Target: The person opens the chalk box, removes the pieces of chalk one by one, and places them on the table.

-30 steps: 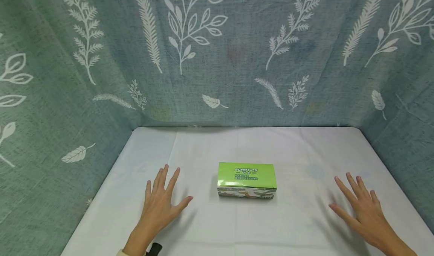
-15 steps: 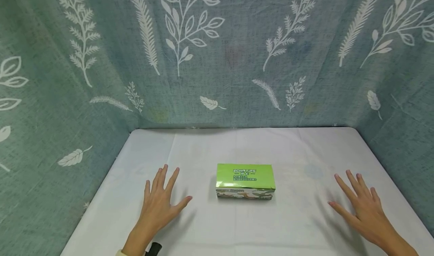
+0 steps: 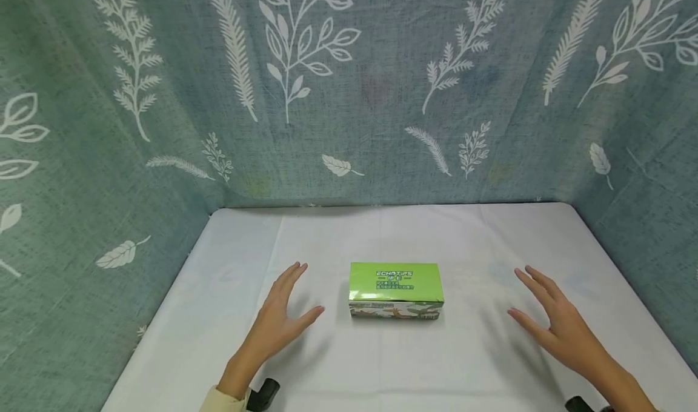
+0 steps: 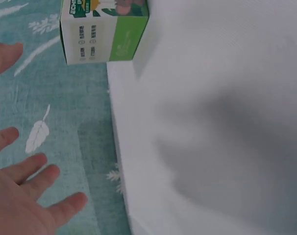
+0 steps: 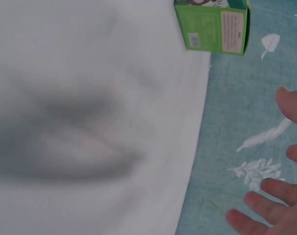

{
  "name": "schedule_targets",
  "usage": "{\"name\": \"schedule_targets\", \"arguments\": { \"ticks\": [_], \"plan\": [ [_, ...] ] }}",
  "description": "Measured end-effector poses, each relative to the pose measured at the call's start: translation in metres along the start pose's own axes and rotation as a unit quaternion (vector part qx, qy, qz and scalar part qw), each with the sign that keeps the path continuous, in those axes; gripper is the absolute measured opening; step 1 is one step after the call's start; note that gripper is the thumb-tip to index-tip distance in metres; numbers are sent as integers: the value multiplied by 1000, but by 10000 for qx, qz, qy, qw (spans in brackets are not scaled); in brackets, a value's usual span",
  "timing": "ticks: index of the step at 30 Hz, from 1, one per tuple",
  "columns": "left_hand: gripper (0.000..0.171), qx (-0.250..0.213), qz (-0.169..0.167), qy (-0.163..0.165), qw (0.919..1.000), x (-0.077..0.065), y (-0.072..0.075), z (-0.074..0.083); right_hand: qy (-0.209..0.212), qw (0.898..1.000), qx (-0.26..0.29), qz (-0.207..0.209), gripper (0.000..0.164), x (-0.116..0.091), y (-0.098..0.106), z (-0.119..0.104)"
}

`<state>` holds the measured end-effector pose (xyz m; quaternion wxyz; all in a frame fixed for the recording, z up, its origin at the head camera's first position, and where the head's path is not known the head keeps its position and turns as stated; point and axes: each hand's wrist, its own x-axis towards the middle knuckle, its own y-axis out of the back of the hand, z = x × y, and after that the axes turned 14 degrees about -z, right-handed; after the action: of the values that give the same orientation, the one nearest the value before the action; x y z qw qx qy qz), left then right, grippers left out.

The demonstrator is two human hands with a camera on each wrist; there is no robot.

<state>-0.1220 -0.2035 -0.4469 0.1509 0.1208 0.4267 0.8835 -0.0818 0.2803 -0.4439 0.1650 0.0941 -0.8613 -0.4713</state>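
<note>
A green printed cardboard box (image 3: 395, 283) lies on the white-covered table in the middle of the head view, its lettered top facing up. To its left, my left hand (image 3: 275, 324) hovers with straight fingers and the thumb spread toward the box, touching nothing. On the other side, farther off, my right hand (image 3: 564, 330) is held the same way, also apart from the box. The left wrist view shows the box's white and green end (image 4: 104, 39) beyond the fingers. A green end with a barcode (image 5: 212, 28) appears in the right wrist view.
The white cloth-covered table (image 3: 382, 363) has rounded far corners. A grey-green curtain (image 3: 376, 151) with white leaf prints encloses its back and sides. Black wrist devices show at the left wrist (image 3: 264, 394) and the right wrist (image 3: 579, 404).
Both hands have moved inward, toward the box, and turned so their palms face each other more. The box stays in place on the table.
</note>
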Motion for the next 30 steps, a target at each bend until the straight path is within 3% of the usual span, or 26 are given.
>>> {"name": "schedule_targets", "arguments": {
  "ticks": [8,16,22,28,30],
  "plan": [
    [78,-906,-239,-339,9950,14,-11,6,187,9998,15,52,73,21,-15,-14],
    [76,-1336,-302,-650,9884,33,-22,12,521,9986,88,76,65,44,-30,-25],
    [73,-1827,-500,-708,9793,46,-28,19,743,9966,350,52,59,61,-41,-29],
    [72,-2201,-820,-712,9694,47,-24,41,982,9930,629,-176,57,74,-53,-36],
    [72,-2239,-884,-695,9681,49,-30,37,1111,9912,665,-265,56,77,-57,-38]
  ]
}}
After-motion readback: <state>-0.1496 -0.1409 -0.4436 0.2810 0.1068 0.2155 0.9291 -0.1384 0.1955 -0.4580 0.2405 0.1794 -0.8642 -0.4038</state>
